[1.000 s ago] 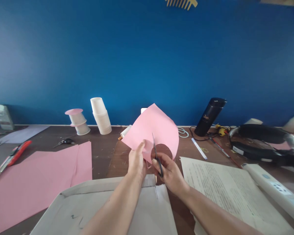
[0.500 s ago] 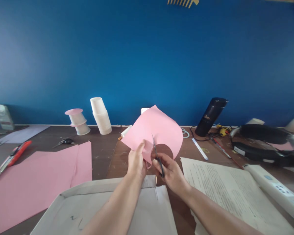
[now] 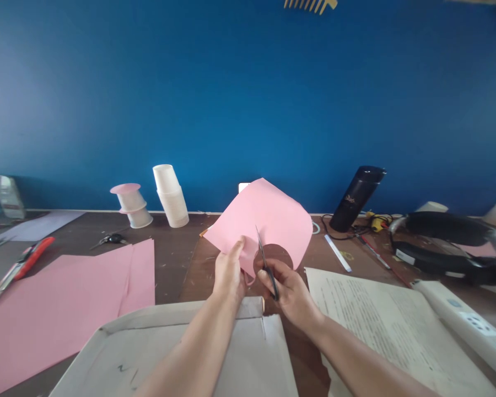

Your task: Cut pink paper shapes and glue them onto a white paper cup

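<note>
Between my hands a sheet of pink paper [image 3: 268,207] is held up above the table, with a round notch cut into its lower edge. My left hand [image 3: 230,268] pinches the sheet at its lower left, thumb on top. In my right hand [image 3: 284,284] is a pair of scissors [image 3: 269,269] with dark handles, fingers closed round them. The blades point up and lie against the paper at the notch's left side. A narrow pink strip hangs below the sheet near my left fingers.
Pink sheets [image 3: 74,292] and a red box cutter [image 3: 33,258] lie left. Stacked paper cups [image 3: 171,198] and cups with pink discs [image 3: 133,207] stand behind. A black flask [image 3: 355,198], printed page [image 3: 367,320] and power strip [image 3: 463,314] are right; a grey-white board [image 3: 182,347] lies in front.
The right part of the pink sheet has flattened and spread slightly to the right. Both hands and the scissors stay nearly in place.
</note>
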Demonstrator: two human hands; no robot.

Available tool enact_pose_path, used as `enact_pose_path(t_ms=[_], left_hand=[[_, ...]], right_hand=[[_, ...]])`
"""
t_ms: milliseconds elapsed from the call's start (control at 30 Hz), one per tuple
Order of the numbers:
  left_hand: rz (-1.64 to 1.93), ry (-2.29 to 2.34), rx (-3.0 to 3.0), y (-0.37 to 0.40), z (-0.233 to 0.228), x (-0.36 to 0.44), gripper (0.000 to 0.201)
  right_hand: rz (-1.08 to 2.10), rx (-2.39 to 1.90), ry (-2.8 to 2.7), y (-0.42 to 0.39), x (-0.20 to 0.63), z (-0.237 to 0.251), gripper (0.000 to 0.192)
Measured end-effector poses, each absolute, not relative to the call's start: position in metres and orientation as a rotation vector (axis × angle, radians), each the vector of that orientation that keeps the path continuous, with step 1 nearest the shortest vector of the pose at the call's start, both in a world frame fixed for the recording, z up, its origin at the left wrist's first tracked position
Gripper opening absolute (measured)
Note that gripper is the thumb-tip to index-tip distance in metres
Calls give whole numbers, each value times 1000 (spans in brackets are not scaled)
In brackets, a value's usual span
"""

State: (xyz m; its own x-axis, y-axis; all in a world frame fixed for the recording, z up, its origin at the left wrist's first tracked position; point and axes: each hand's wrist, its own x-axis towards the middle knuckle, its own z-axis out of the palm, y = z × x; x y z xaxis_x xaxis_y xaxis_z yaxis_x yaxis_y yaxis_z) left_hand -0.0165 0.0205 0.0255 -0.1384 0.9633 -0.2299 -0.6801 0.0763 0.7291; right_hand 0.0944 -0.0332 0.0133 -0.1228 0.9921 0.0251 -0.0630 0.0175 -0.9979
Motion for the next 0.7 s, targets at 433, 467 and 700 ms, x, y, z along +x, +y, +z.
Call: enact_pose_path(t_ms=[433,467,700], left_hand=[[1424,899,454,21,26,-22,35],[1427,888,450,22,26,-22,35],[1400,947,467,22,36,-27,30]], right_hand=[[1280,-1125,-1277,-32,96,13,33],[1276,-1128,-1287,-32,97,14,33],[1305,-1139,-1317,-30,101,17,36]])
